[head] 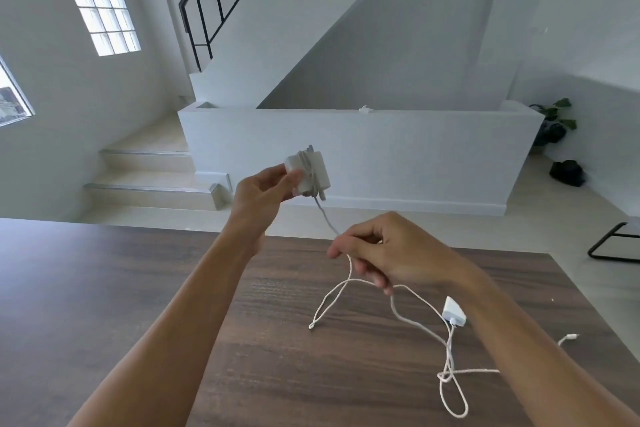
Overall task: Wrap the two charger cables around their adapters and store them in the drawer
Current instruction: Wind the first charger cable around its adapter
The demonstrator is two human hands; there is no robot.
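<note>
My left hand (263, 187) holds a white adapter (308, 170) up above the far edge of the dark wooden table (138, 288). A few turns of its white cable wrap the adapter. The cable (327, 218) runs down from it into my right hand (391, 250), which pinches it; the loose end hangs below in a loop (332, 302) to the tabletop. A second white adapter (453, 312) lies on the table at the right, its own cable (450, 374) loosely tangled toward the near edge. No drawer is in view.
Beyond the table are a low white wall (346, 146), steps (149, 180) and a staircase with a black railing (214, 0). A black chair frame (613, 246) stands at the right, with a plant (554, 121) and a dark bag (568, 172) behind.
</note>
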